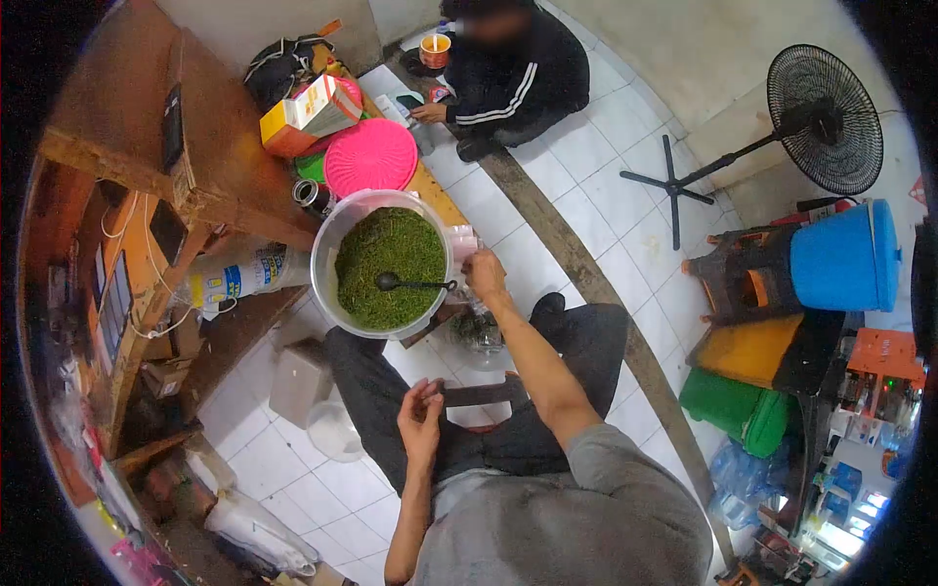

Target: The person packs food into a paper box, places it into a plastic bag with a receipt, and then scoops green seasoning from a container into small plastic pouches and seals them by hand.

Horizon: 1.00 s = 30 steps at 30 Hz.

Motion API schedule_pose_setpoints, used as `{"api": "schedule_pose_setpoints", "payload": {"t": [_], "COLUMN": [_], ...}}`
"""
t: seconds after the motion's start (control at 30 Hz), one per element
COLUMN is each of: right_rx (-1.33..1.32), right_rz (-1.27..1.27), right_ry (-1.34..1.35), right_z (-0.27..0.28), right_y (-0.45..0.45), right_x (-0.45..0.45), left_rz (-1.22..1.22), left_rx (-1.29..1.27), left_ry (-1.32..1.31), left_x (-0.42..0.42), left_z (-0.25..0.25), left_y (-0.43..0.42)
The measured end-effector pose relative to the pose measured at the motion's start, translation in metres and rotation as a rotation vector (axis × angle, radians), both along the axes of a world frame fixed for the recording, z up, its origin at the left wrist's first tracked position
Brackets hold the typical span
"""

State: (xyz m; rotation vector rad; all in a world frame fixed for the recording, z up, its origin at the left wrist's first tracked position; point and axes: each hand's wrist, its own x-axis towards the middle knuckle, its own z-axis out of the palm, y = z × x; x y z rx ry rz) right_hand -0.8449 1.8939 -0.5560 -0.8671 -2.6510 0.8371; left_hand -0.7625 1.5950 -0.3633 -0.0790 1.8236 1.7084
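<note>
Nearest, below the tub, the left hand is hanging half open, holding nothing. Right of the tub, the right hand is curling its fingers beside a pink item; whether it is gripping cannot be told. Inside the tub, a black spoon is lying on chopped greens, its long handle pointing right. Beyond the tub, a round, ribbed pink lid is resting.

White square-tiled floor, crossed by a dark strip; plain beige walls; brown wooden shelving at left.
</note>
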Motion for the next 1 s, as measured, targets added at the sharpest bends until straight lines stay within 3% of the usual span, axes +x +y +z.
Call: {"api": "schedule_pose_setpoints", "payload": {"t": [0.03,0.17,0.23,0.3,0.37,0.47,0.5,0.57,0.63,0.7,0.73,0.83,1.0], "right_rx": [-0.051,-0.043,-0.787,-1.319,-1.67,-1.736,-1.744,-1.678,-1.61,-0.755,-0.76,-0.661,-0.655], "right_rz": [-0.036,-0.054,-0.354,-0.239,0.034,-0.142,-0.016,0.012,0.038,-0.329,-0.318,0.065,0.214], "right_ry": [0.118,0.131,0.271,0.215,0.41,0.395,0.352,0.295,0.245,0.383,0.381,0.322,0.286], "right_z": [0.003,0.039,0.09,0.122,0.149,0.19,0.202,0.196,0.2,0.216,0.232,0.283,0.284], "right_y": [0.002,0.015,0.009,0.009,-0.005,-0.035,-0.035,-0.035,-0.041,-0.048,-0.054,-0.083,-0.106], "right_x": [0.0,0.021,0.045,0.08,0.112,0.131,0.134,0.136,0.135,0.129,0.127,0.124,0.115], "left_rz": [-0.006,0.042,-0.087,-0.113,-0.138,-0.249,-0.239,-0.337,-0.286,-0.224,-0.188,-0.131,-0.11], "left_rx": [-0.013,-0.005,-0.097,0.009,0.108,0.226,0.224,0.202,0.169,0.14,0.15,0.193,0.178], "left_ry": [0.008,-0.002,-0.021,0.005,-0.032,-0.154,-0.153,-0.131,-0.122,-0.108,-0.108,-0.107,-0.007], "left_x": [0.0,-0.001,-0.009,-0.02,-0.036,-0.051,-0.054,-0.058,-0.058,-0.058,-0.058,-0.047,-0.045], "left_z": [0.001,0.003,0.0,-0.009,0.026,0.018,0.019,0.026,0.037,0.043,0.044,0.049,0.052], "left_y": [0.001,0.008,0.016,0.032,0.067,0.084,0.082,0.077,0.07,0.064,0.059,0.059,0.05]}}
